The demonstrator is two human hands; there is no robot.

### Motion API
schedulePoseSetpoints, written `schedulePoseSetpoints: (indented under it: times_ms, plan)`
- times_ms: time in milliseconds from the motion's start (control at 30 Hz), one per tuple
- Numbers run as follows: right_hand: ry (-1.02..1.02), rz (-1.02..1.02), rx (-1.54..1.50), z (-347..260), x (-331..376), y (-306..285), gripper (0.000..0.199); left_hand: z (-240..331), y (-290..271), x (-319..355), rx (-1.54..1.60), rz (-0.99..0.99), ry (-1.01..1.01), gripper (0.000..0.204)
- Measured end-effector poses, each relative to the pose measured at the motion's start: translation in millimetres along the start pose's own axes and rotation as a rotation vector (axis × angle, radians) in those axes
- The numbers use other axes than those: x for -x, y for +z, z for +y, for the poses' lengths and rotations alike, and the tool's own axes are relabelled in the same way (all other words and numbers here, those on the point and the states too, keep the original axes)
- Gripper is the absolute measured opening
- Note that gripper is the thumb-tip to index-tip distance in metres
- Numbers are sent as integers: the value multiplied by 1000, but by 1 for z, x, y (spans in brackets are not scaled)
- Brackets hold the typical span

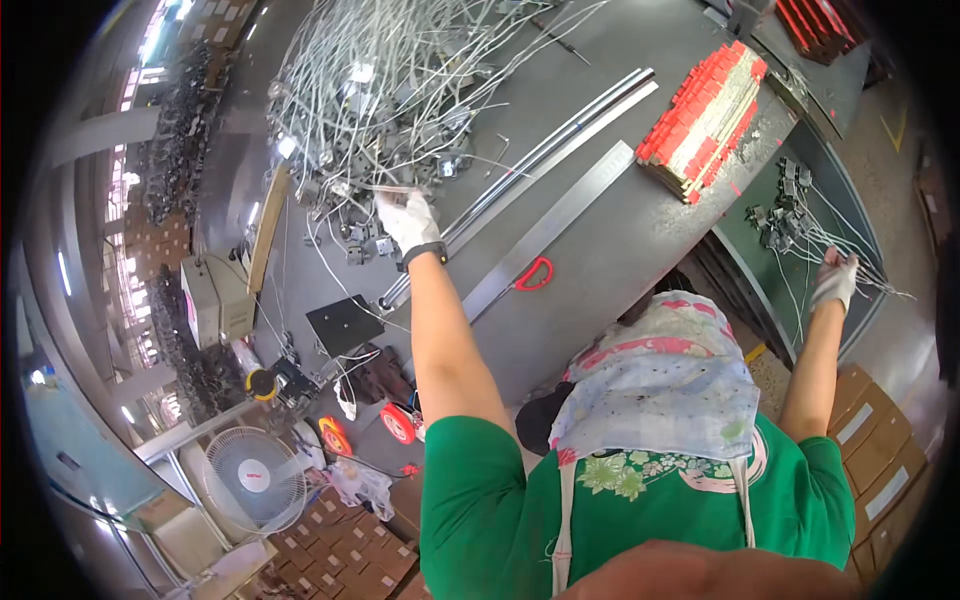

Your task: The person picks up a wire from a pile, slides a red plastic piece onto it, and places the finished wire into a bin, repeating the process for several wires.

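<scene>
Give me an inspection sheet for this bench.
Surface: grey bench, long metal strips lying across it.
Job's things: tangled wire pile with metal fittings; smaller wire bunch on a green shelf.
Clutter: red-and-white stack, red handle, black plate.
Grippers: gloved left hand grips the wire pile; gloved right hand at the wire bunch, grip unclear.
Cables: nothing seen besides the wires.
Surroundings: fan, cardboard boxes.

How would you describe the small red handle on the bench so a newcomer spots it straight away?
Start at the grey workbench and follow the long flat metal strip lying diagonally across it, below the pair of thin rails. Against that strip's lower edge, right of the gloved left hand, lies the red handle. It alone is a small open D-shaped loop; the red-edged stack is blocky.
</scene>
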State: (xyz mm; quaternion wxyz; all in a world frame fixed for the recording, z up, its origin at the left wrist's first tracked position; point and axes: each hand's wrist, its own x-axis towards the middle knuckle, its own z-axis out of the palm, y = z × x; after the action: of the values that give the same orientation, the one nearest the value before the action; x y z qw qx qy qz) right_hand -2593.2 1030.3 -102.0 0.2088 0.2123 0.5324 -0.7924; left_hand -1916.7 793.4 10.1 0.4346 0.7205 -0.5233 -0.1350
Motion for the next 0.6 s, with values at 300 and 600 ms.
schedulePoseSetpoints:
  times_ms: [300,600]
  plan:
    - [115,-879,804,76,327,77,18,58,-66,164,699,-436,-409,25]
    - [630,-1607,767,130,496,94,49,71,-126,273,-86,-623,302,26]
